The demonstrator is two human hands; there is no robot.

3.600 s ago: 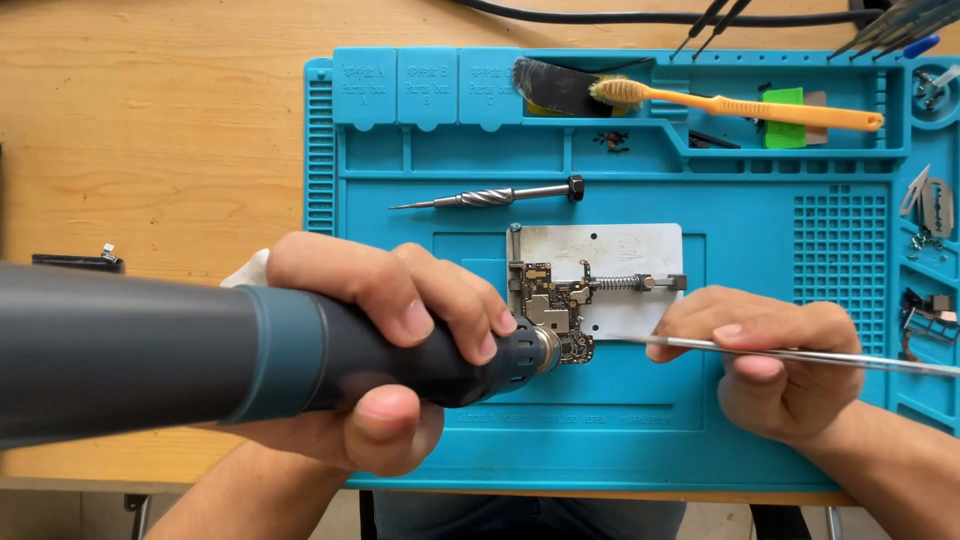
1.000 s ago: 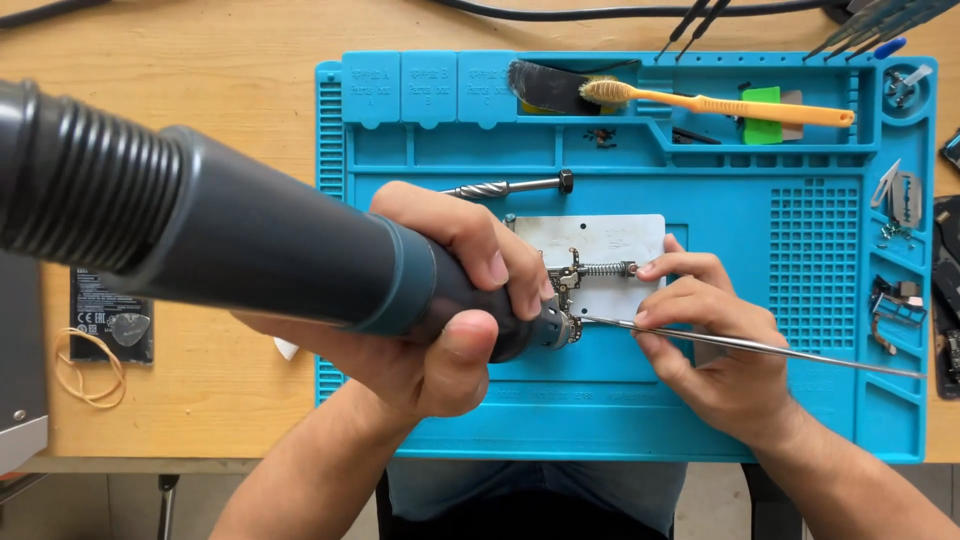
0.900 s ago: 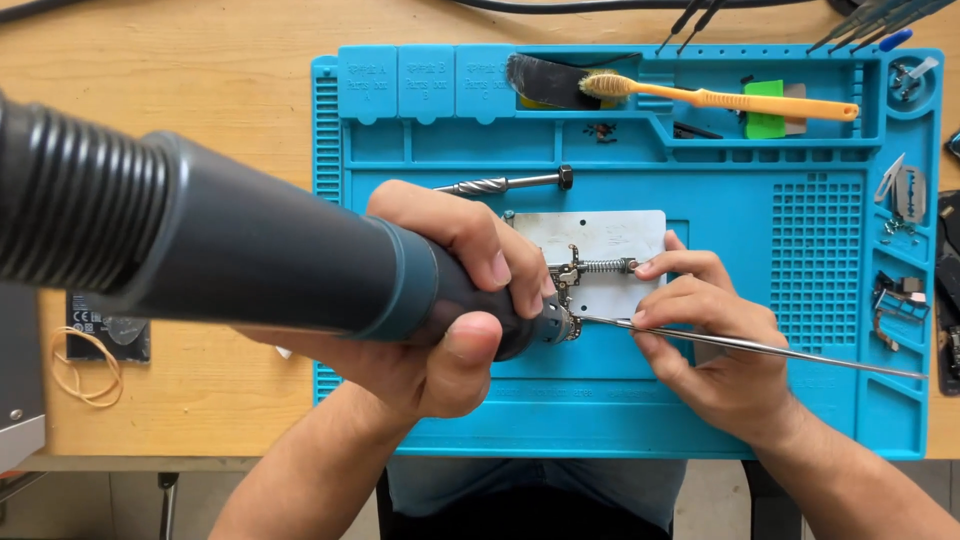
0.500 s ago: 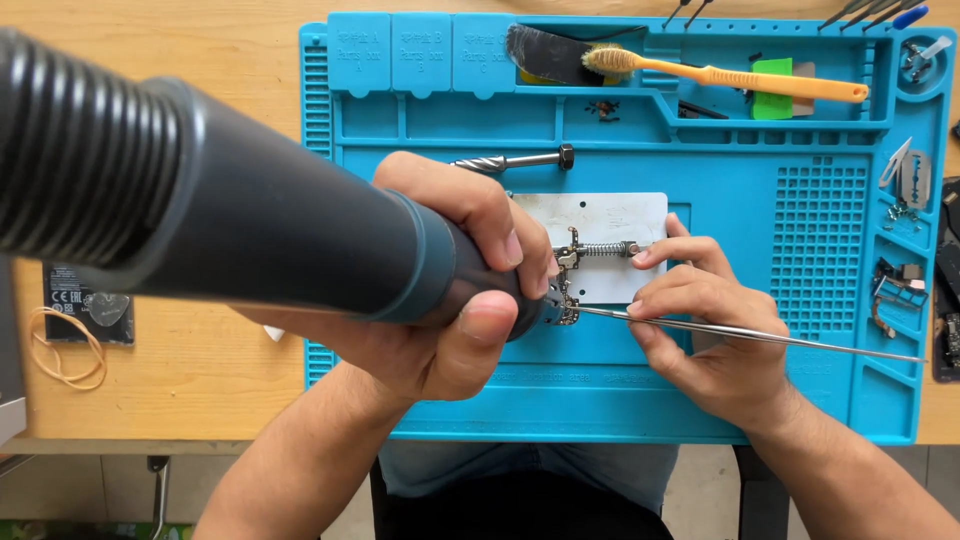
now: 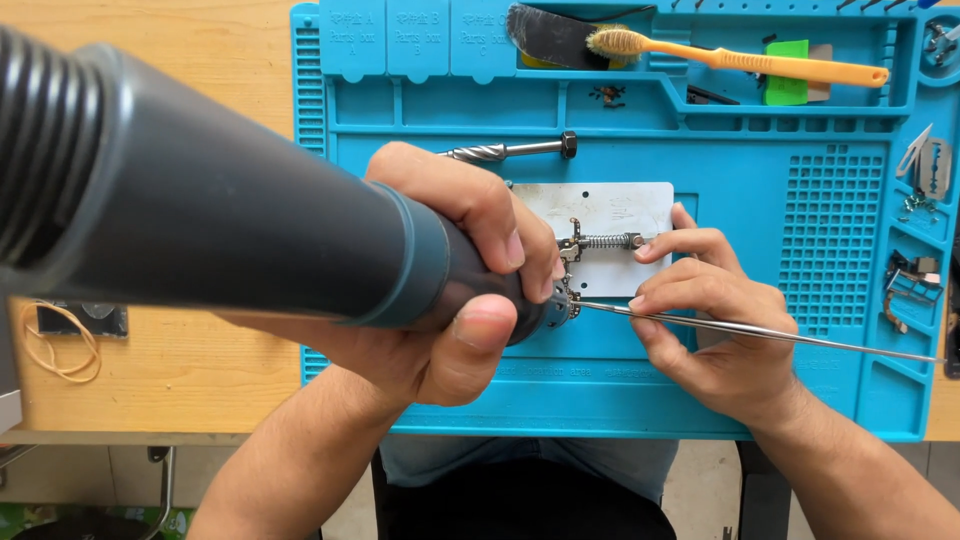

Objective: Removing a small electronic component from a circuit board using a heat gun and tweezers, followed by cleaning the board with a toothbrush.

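the left hand [image 5: 450, 290] is wrapped tight around the dark grey, thick-barrelled hot-air handle with a ribbed hose end [image 5: 200, 210], fingers over the top and thumb pressed underneath, so that grip is closed on the handle. its nozzle end points at the small metal clamp fixture with a coil spring [image 5: 590, 245], which sits on a white rectangular plate [image 5: 625, 215] near the middle of the blue silicone work mat [image 5: 760, 130]. the right hand [image 5: 710, 330] rests on the mat just beside the plate, its fingers pinching a long thin steel probe or tweezer [image 5: 760, 332] whose tip reaches in under the nozzle, at the lower left corner of the plate.

as a judgement, the work is in the middle: tool and probe are both at the clamped piece, and nothing has been lifted off the fixture. whatever small part sits under the nozzle is hidden by the left hand, so i cannot tell whether it has come loose.

toward the mat's far edge lie an orange-handled toothbrush [image 5: 740, 60], a black flat brush [image 5: 550, 35] and a green plastic card [image 5: 787, 72]. a steel stepped bit with a black nut end [image 5: 510, 150] lies just beyond the left knuckles. small metal parts [image 5: 925, 170] sit in compartments along the mat's right edge. the mat lies on a wooden table [image 5: 170, 40], with a yellow rubber band [image 5: 60, 345] near its left edge.
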